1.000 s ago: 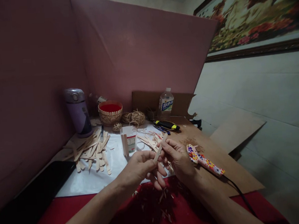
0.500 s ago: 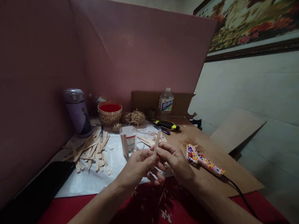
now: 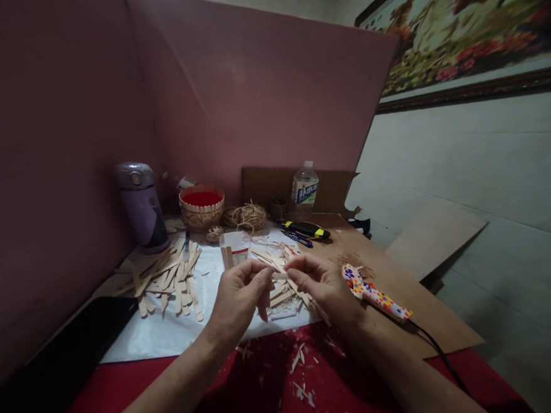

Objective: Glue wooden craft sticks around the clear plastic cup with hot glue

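Between my two hands a pale wooden craft stick (image 3: pixel 279 276) lies level, with only its middle showing. My left hand (image 3: pixel 244 292) pinches one end between thumb and fingers. The other end is pinched by my right hand (image 3: pixel 319 285). Just behind my left hand stands a clear plastic cup (image 3: pixel 235 247) with craft sticks against its side. Below and behind the held stick, more loose sticks (image 3: pixel 281 294) and scraps lie on white paper (image 3: pixel 138 339).
A pile of craft sticks (image 3: pixel 170 277) lies left, near a purple flask (image 3: pixel 143 206) and a black phone-like slab (image 3: pixel 95 326). Behind are a stick-trimmed bowl (image 3: pixel 202 208), twine (image 3: pixel 245 217) and a bottle (image 3: pixel 305 185). A utility knife (image 3: pixel 307 230) and flowered glue gun (image 3: pixel 376 295) lie right.
The craft stick was upright between my fingers and now lies level. My hands have moved apart a little, each pinching one end.
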A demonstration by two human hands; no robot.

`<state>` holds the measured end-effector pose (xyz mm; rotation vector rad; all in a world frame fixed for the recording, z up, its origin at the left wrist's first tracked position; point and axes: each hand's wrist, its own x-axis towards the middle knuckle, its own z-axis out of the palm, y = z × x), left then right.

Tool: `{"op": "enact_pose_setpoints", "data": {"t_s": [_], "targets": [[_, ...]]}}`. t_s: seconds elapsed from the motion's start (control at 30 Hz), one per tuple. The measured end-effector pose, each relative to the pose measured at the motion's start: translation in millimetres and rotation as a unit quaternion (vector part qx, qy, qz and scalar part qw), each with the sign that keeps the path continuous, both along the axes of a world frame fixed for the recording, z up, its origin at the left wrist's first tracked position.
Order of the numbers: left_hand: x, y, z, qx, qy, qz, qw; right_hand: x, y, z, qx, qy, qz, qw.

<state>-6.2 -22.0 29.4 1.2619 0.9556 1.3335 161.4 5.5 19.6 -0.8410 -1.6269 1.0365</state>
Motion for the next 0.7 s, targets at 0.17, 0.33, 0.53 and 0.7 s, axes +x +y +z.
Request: {"op": "enact_pose_setpoints", "data": {"t_s": [0.17, 0.33, 0.53, 0.7], "targets": [[2, -1, -2.7, -0.089, 0.007, -0.141, 0.986, 3, 4, 7.7, -0.053, 0.156, -0.05, 0.985], [7, -4, -5.1, -0.087, -0.006, -0.153, 0.984, -10, -2, 2.5, -0.132, 0.201, 0.001, 0.971], [13, -4, -9.5, -0.051, -0.011, -0.138, 0.989, -20, -8, -9.5, -0.151, 0.116, 0.071, 0.979], [14, -6, -13.5, -0.065, 0.081, -0.111, 0.988, -19, -8, -11.2, -0.144, 0.124, 0.05, 0.981]]}}
